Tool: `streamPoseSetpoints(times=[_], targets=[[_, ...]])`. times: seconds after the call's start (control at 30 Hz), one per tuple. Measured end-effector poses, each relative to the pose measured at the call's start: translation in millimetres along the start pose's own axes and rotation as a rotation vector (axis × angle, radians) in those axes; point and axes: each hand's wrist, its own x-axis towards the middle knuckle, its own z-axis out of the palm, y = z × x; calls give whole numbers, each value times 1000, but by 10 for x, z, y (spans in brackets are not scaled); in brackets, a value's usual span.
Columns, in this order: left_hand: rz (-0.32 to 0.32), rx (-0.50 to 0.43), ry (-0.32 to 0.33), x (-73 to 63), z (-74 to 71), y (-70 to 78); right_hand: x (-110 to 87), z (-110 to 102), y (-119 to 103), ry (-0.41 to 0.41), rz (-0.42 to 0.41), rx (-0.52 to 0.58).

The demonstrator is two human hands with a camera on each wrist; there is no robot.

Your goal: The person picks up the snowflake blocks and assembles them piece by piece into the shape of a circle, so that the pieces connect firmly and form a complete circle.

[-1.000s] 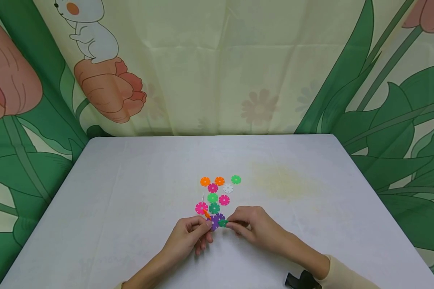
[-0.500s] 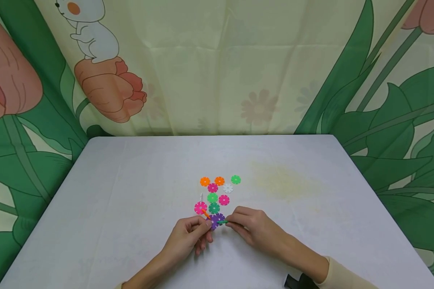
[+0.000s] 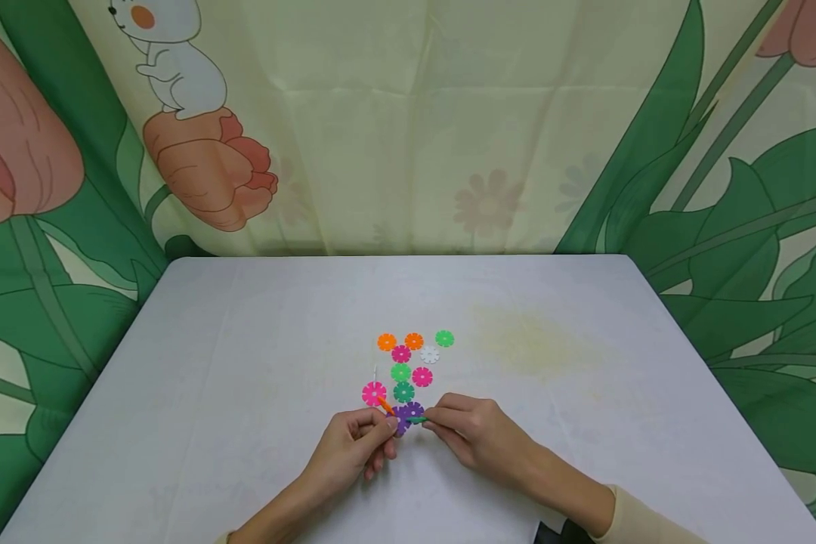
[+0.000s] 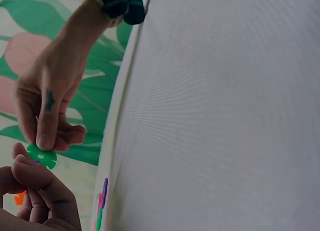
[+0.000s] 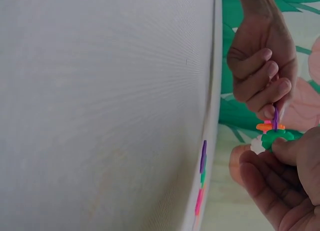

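Notched plastic discs, shaped like snowflakes, are joined in a small chain between my hands above the table. My left hand [image 3: 353, 446] pinches its purple disc [image 5: 275, 118]. An orange disc [image 3: 386, 406], a pink disc [image 3: 374, 393] and a white disc [image 5: 257, 145] extend from it. My right hand [image 3: 483, 434] pinches a green disc [image 4: 42, 156], seen edge-on in the head view and against the purple disc's right side. Whether their slots interlock I cannot tell. In the left wrist view, my left fingers mostly hide the purple disc.
Several loose discs lie just beyond my hands on the white table [image 3: 245, 363], among them a dark green disc [image 3: 403, 392], orange discs [image 3: 413, 341] and a light green disc [image 3: 445, 338]. A printed curtain [image 3: 408, 151] hangs behind the far edge.
The green disc in my right hand has turned from partly face-on to edge-on against the purple disc. The joined pink and white discs have shifted slightly left.
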Motion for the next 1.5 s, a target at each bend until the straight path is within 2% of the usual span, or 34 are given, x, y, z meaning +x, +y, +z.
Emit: streamPoseSetpoints(times=[0.57, 0.97, 1.17, 1.5], targets=[[-34, -45, -13, -11, 1, -19, -15, 12, -32, -4, 29, 10], [-7, -75, -1, -37, 16, -16, 18, 35, -35, 44, 24, 24], [-30, -119, 7, -26, 26, -38, 44, 49, -42, 76, 32, 30], [-91, -168, -11, -24, 40, 17, 50, 99, -112, 92, 88, 54]])
